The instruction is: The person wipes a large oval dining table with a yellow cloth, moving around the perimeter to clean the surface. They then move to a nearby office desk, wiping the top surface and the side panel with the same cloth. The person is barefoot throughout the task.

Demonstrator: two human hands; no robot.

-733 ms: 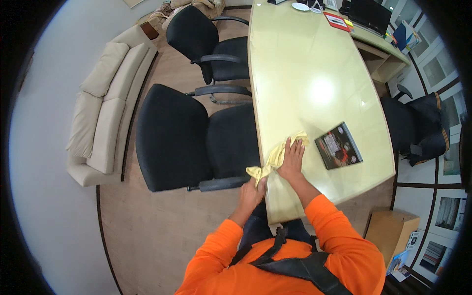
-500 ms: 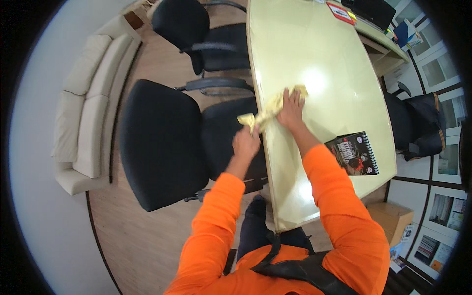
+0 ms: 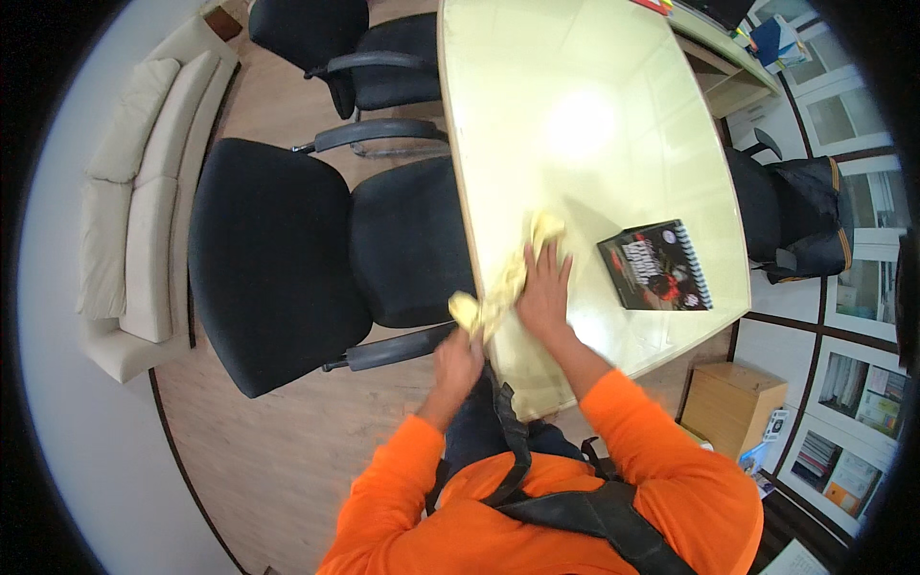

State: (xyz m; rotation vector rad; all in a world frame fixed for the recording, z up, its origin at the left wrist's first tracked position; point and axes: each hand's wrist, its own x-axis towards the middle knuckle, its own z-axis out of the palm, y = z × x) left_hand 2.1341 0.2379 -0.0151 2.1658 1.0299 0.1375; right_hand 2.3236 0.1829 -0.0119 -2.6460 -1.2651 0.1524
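A crumpled yellow cloth [image 3: 505, 290] stretches across the left edge of the pale, glossy table [image 3: 517, 115], close to its near corner. My left hand [image 3: 458, 364] is just off that edge, its fingers closed around the lower end of the cloth. On the tabletop my right hand [image 3: 543, 299] lies flat, fingers stretched out and pressing on the cloth. Part of the cloth is hidden under that palm. To the right of it stands a dark spiral-bound desk calendar [image 3: 659, 268], propped up like a tent.
A black office chair [image 3: 273, 268] stands against the table's left edge, with another chair [image 3: 393, 72] beyond it. Along the left wall is a cream sofa [image 3: 158, 230]. On the right are a black chair [image 3: 795, 216], a cardboard-coloured box [image 3: 733, 407] and glass-fronted cabinets [image 3: 843, 383].
Both hands and the cloth have come nearer along the table's left edge, toward its near corner. The whole view has shifted a little, and the calendar now appears further left.
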